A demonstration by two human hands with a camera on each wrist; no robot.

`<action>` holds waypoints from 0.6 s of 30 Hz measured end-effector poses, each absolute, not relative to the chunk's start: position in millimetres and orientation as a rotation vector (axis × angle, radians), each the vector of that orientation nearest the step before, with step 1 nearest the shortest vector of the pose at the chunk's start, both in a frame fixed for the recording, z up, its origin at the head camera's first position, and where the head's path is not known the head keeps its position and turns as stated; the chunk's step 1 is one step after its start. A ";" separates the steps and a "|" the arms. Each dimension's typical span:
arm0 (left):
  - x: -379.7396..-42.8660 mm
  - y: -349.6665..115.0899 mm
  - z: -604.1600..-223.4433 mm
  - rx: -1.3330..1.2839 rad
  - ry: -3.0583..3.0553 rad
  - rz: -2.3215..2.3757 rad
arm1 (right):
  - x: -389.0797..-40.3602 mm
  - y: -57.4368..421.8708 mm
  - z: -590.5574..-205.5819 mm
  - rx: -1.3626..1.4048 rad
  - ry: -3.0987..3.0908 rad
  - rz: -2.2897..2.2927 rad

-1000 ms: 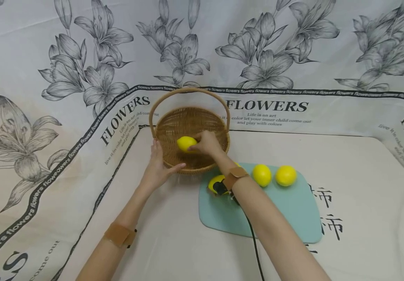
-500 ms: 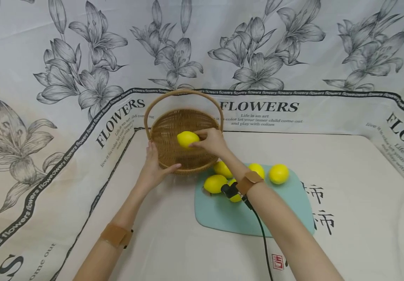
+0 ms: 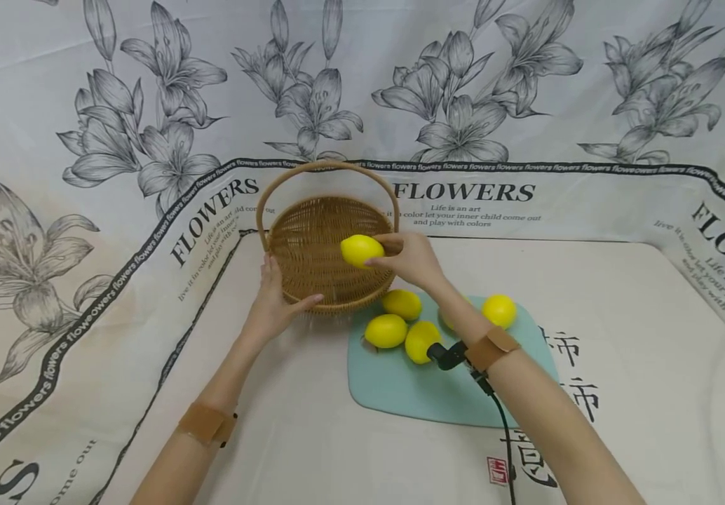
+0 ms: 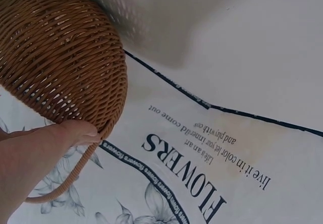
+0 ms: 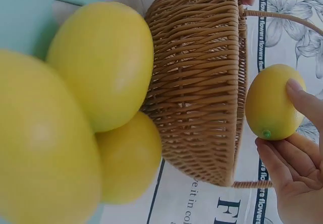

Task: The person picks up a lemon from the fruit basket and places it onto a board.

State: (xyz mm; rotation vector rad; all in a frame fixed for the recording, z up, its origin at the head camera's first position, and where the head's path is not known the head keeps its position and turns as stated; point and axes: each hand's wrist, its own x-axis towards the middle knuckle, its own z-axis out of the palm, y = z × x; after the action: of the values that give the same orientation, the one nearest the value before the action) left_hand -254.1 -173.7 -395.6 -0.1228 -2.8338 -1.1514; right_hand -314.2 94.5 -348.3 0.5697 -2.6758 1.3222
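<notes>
In the head view my right hand [image 3: 409, 259] pinches a lemon [image 3: 360, 250] between thumb and fingertips, in front of the mouth of a wicker basket [image 3: 302, 256]. The right wrist view shows this lemon [image 5: 275, 102] beside the basket's rim, its greenish tip facing the fingers. At the basket's near left, my left hand [image 3: 270, 298] holds the rim, thumb along the front and fingers up the side by the handle [image 3: 327, 165]. Several more lemons [image 3: 385, 331] lie on a pale green board [image 3: 400, 396]; my right forearm partly covers one of them.
The board lies to the right of the basket and close to it. A black cable [image 3: 504, 428] trails from the camera [image 3: 447, 355] on my right wrist. Behind the basket rises a flower-printed cloth [image 3: 362, 91].
My right hand has drawn the lemon up and rightward from deeper in the basket, towards its right rim. The left hand stays at the rim. The view has shifted slightly.
</notes>
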 end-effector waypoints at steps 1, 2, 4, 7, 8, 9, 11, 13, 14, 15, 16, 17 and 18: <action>-254.2 -174.3 -395.4 -0.123 -2.834 -1.150 | -311.3 97.2 -348.4 0.567 -2.676 1.334; -254.3 -174.3 -395.6 -0.126 -2.834 -1.147 | -308.5 100.6 -348.6 0.562 -2.674 1.347; -254.4 -173.8 -395.5 -0.128 -2.832 -1.147 | -301.9 107.5 -348.6 0.553 -2.666 1.364; -254.7 -173.4 -394.7 -0.136 -2.828 -1.142 | -290.7 118.6 -348.3 0.553 -2.651 1.398; -254.7 -173.2 -394.5 -0.138 -2.828 -1.141 | -286.6 122.5 -348.4 0.549 -2.650 1.406; -254.5 -172.9 -394.4 -0.139 -2.828 -1.144 | -282.2 126.7 -348.6 0.549 -2.650 1.411; -254.2 -172.8 -394.4 -0.140 -2.828 -1.147 | -273.3 135.1 -349.0 0.532 -2.659 1.433; -253.9 -172.6 -394.7 -0.137 -2.827 -1.154 | -265.2 143.4 -350.1 0.511 -2.663 1.462; -254.0 -172.8 -394.9 -0.135 -2.828 -1.152 | -261.7 147.9 -351.3 0.499 -2.663 1.474; -254.0 -173.0 -395.2 -0.133 -2.828 -1.152 | -258.3 152.4 -352.4 0.487 -2.662 1.481; -254.2 -173.4 -395.3 -0.132 -2.829 -1.149 | -255.3 156.7 -353.8 0.473 -2.661 1.488; -254.4 -173.7 -395.3 -0.129 -2.830 -1.146 | -252.7 161.0 -355.2 0.465 -2.657 1.492; -254.6 -174.0 -395.4 -0.126 -2.831 -1.144 | -250.3 165.3 -356.9 0.457 -2.658 1.483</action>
State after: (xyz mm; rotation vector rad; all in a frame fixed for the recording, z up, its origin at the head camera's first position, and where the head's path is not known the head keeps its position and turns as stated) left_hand -254.6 -174.0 -395.4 -0.1262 -2.8310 -1.1444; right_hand -250.3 165.3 -356.9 0.4566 -2.6583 1.4832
